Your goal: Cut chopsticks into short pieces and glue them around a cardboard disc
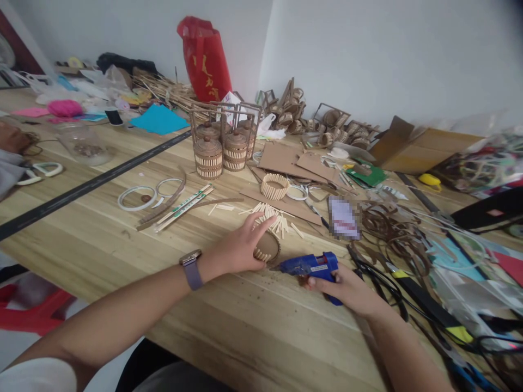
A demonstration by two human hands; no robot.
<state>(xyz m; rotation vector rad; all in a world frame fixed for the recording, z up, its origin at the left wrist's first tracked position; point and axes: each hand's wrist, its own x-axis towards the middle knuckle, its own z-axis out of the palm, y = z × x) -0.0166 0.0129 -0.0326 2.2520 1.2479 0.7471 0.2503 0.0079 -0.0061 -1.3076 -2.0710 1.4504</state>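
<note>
My left hand [241,242] curls around a small round ring of short wooden sticks [273,246] on the table, its thumb and fingers on the rim and hiding the left part. In my right hand [347,286] is a blue hot glue gun [310,265], its nozzle pointing left at the ring's lower edge. Just behind the ring lies a loose heap of short pale sticks [278,220]. A second, taller ring of upright sticks [275,187] stands farther back on cardboard.
Lidded stick baskets [208,159] in a frame stand behind. White rings [137,198] and packaged sticks [186,208] lie left. Brown strips [392,223], black cables and a yellow-black cutter [429,305] crowd the right. Another person's hand [14,137] is at far left, near scissors [43,171].
</note>
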